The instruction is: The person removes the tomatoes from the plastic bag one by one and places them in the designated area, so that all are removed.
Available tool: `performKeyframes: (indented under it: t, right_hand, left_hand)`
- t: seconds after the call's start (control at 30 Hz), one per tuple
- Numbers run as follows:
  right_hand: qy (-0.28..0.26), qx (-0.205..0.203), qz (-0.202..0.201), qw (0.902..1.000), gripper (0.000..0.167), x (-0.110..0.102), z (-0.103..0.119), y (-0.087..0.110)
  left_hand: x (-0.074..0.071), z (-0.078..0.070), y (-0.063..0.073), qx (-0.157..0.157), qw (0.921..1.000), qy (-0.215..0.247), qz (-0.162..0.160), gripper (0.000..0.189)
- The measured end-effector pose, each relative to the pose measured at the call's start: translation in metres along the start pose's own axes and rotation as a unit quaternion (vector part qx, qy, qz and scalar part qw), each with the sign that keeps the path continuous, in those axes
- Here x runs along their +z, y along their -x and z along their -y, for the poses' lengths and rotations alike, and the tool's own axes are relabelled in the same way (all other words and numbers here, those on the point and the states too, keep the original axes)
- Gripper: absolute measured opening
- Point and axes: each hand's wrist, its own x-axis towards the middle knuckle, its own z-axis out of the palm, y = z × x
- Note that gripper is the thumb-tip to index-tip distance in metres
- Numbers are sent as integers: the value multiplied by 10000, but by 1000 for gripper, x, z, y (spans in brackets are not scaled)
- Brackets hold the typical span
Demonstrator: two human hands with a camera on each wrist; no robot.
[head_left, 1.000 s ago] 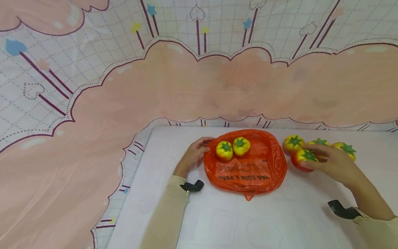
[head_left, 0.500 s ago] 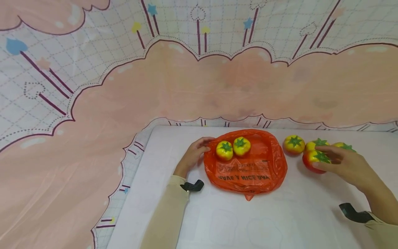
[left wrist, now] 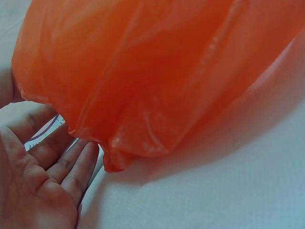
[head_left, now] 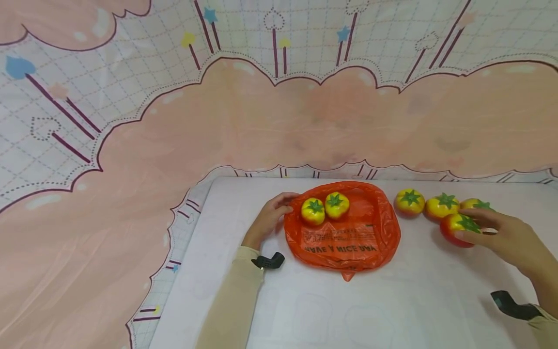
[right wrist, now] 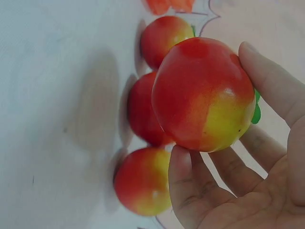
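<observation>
A red plastic bag [head_left: 388, 228] sits opened out on the white table, its edge rolled outward. Two yellow-red tomatoes [head_left: 325, 209] with green star-shaped tops rest inside at the far left. My left hand [head_left: 268, 220] holds the bag's left edge; in the left wrist view its fingers [left wrist: 81, 171] lie against the hanging film. To the right of the bag, my right hand [head_left: 507, 235] grips another tomato [right wrist: 202, 95] between thumb and fingertips. A shadow lies on the table beside this tomato in the right wrist view.
Behind the held tomato, three more stand in a row: a left tomato [head_left: 410, 202], a middle tomato [head_left: 442, 206] and a right one partly covered by my right hand. A patterned cloth [head_left: 305, 126] rises behind the table's [head_left: 322, 310] far edge.
My right hand has moved to the right with the tomato, away from the bag, uncovering more of the middle tomato in the row. The left hand and bag stay put.
</observation>
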Motion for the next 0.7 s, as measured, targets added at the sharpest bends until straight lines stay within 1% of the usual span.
performKeyframes:
  t: [0.13, 0.27, 0.33, 0.43, 0.57, 0.7]
  right_hand:
    - [-121, 257, 108, 9995, 93, -3, -12, 1]
    - [-218, 493, 122, 9985, 99, -2, -23, 2]
    - [-198, 549, 119, 9982, 100, -3, -24, 4]
    - [-195, 678, 268, 9972, 105, -6, -26, 6]
    - [-254, 728, 417, 9961, 108, -8, -31, 7]
    - [-354, 702, 308, 9964, 108, -7, -38, 7]
  left_hand:
    - [0, 1, 0, 2, 10000, 5, 16, 39]
    - [0, 2, -1, 66, 10000, -16, 43, 39]
    - [0, 1, -1, 89, 9999, -39, 48, 40]
    - [1, 1, -2, 77, 10000, -53, 33, 40]
    - [0, 2, -1, 38, 10000, -44, 5, 40]
    - [0, 2, 0, 5, 10000, -77, -16, 39]
